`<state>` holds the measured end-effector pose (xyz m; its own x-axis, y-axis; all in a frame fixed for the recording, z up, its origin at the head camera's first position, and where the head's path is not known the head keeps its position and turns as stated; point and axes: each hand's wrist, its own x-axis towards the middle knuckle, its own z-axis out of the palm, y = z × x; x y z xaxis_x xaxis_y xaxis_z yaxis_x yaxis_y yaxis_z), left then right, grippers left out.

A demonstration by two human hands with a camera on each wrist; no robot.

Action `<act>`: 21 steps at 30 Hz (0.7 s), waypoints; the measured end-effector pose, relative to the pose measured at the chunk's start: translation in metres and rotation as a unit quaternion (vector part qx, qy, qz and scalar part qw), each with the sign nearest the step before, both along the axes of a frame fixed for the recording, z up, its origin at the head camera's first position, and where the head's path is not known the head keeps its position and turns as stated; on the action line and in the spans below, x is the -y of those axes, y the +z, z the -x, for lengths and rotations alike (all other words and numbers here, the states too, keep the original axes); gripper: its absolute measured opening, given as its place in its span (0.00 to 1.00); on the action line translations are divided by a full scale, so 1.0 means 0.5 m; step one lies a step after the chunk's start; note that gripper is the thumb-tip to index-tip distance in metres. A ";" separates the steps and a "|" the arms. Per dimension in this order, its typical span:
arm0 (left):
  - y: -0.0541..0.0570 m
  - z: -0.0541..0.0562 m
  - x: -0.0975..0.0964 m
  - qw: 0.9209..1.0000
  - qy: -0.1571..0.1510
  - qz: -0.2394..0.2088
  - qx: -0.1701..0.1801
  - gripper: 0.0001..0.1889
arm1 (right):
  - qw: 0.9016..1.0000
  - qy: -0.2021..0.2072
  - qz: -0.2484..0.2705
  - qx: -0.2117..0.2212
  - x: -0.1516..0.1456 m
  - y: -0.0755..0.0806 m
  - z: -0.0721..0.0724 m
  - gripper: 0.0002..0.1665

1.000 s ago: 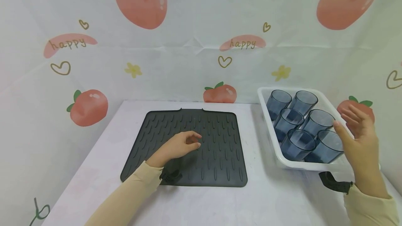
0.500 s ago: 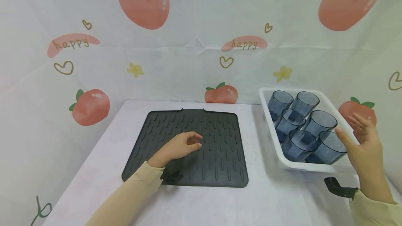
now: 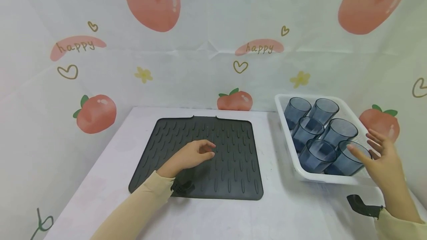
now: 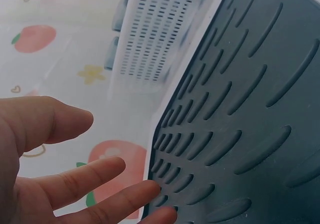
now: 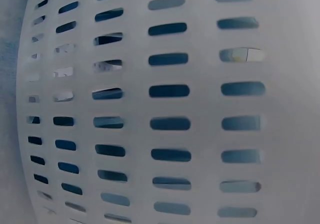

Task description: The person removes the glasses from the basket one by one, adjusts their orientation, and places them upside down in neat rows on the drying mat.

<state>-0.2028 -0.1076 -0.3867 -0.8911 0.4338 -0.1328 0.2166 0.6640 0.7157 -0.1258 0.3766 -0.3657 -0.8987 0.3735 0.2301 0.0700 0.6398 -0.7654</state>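
Note:
My right hand [image 3: 383,162] is over the right front corner of a white basket [image 3: 327,178], with thumb and fingers spread apart. Its thumb tip overlaps the rim of the nearest right glass [image 3: 345,164], a tilted, clear blue tumbler. Several matching tumblers [image 3: 308,129] lean in rows inside the basket. Only the basket's slotted wall [image 5: 205,104] shows in the right wrist view; the hand is out of that picture. My left hand [image 3: 191,155] hovers above a black ridged drying mat [image 3: 230,180], holding nothing. Its fingers [image 4: 82,179] are loosely extended in the left wrist view.
Both mat and basket rest on a white-covered table [image 3: 280,217], the mat left of the basket. Behind them hangs a white cloth [image 3: 186,73] printed with fruit, hearts and flowers. Black camera mounts [image 3: 361,206] project from the wrists.
My right hand first drifted slightly right, then came down and left, bringing its thumb over the front right tumbler. The left hand keeps its place above the mat.

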 end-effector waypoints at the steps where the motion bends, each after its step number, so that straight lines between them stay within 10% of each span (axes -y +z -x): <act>1: -0.001 0.001 0.000 1.000 0.000 0.000 0.000 0.18 | 1.000 0.002 -0.005 0.008 0.000 0.000 0.000 0.48; 21: -0.001 0.002 0.005 1.000 0.004 0.005 -0.007 0.17 | 0.994 0.013 -0.051 0.097 -0.014 -0.001 0.000 0.56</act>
